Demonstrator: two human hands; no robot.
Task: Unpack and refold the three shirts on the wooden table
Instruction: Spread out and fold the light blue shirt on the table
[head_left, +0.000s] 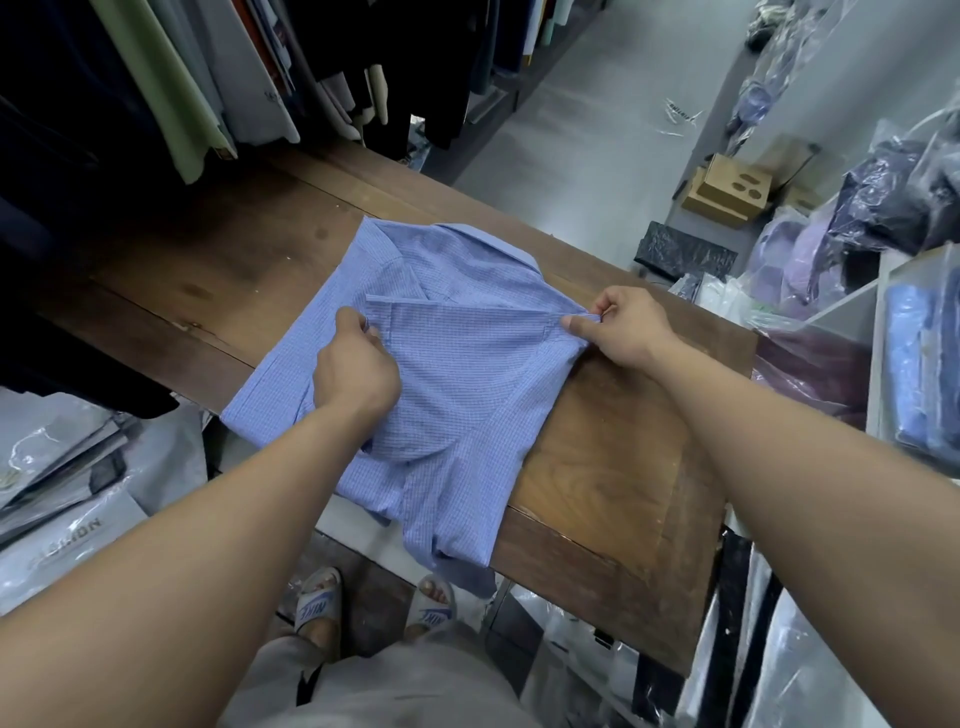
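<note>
Left hand (358, 371) and right hand (618, 325) each pinch the blue checked shirt (467, 374) on the tabletop (597, 467) (folding step); next, probably lay that flap flat across the shirt.

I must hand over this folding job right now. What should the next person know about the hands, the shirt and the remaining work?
Left hand: grips a fold of the blue checked shirt at its left side.
Right hand: pinches the same fold at its right end.
Shirt: out of its bag, on the wooden table, collar at the far end, bottom part hanging over the near edge.
Done: this shirt is unpacked and partly folded.
Left: finish this fold. No other shirt shows on the table; bagged garments lie to the right.
</note>
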